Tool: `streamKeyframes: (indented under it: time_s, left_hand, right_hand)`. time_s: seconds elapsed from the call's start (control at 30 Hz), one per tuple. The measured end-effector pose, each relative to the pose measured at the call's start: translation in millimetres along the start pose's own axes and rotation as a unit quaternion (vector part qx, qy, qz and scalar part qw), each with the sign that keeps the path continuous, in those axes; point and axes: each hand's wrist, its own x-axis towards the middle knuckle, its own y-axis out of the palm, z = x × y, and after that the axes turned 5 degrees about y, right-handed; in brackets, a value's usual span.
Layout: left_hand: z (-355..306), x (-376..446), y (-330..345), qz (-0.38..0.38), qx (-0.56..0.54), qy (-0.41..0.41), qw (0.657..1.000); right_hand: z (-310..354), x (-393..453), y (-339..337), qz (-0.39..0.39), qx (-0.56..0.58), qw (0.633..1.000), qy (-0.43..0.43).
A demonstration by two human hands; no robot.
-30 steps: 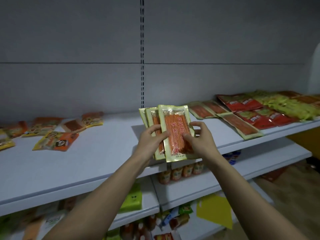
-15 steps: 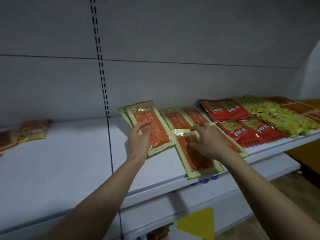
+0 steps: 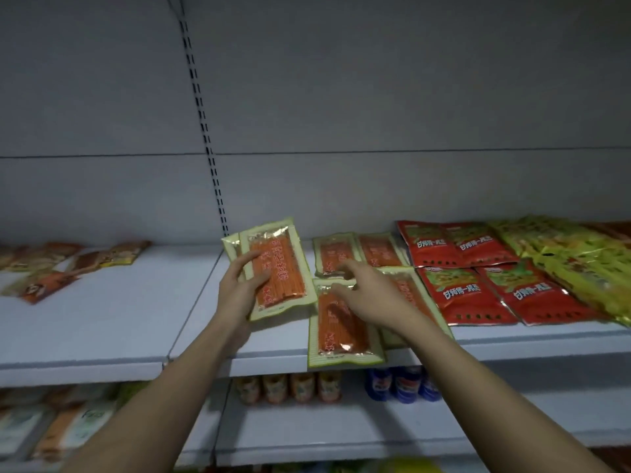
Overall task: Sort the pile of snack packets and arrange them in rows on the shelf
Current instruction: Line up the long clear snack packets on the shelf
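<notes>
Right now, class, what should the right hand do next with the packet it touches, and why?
Probably slide the front packet back a little: its near end overhangs the shelf edge, and the right hand already rests on its top, while the left hand holds more packets waiting.

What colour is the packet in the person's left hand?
The packet is orange in the middle with a pale yellow-green border, seen in the head view.

the left hand (image 3: pixel 239 288) grips a small stack of orange stick packets (image 3: pixel 278 268) above the white shelf (image 3: pixel 102 322). just right of that stack, the right hand (image 3: pixel 367 295) touches another orange packet (image 3: pixel 338 329) lying at the shelf's front edge.
</notes>
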Motion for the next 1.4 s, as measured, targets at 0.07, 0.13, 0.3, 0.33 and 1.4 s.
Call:
streamKeyframes:
  time_s: [0.07,0.13,0.3,0.33,1.4]
  left_hand:
    - [-5,-19,17,0.008,0.005,0.022,1.0]
    - [-8,-35,34,0.013,0.015,0.041,0.999]
    - [-12,-59,63,0.024,0.043,0.051,0.997]
    - [-14,-61,67,0.025,0.053,0.053,0.997]
    - [30,117,121,0.161,0.279,0.004,0.947]
  right_hand:
    - [0,-3,-14,0.003,0.054,0.998,-0.007]
    - [2,-8,-23,0.017,0.109,0.994,-0.013]
    - [1,-18,-26,0.024,0.187,0.982,-0.036]
    - [0,-18,-27,0.023,0.2,0.979,-0.033]
    - [-105,156,-63,-0.017,-0.052,0.984,0.171]
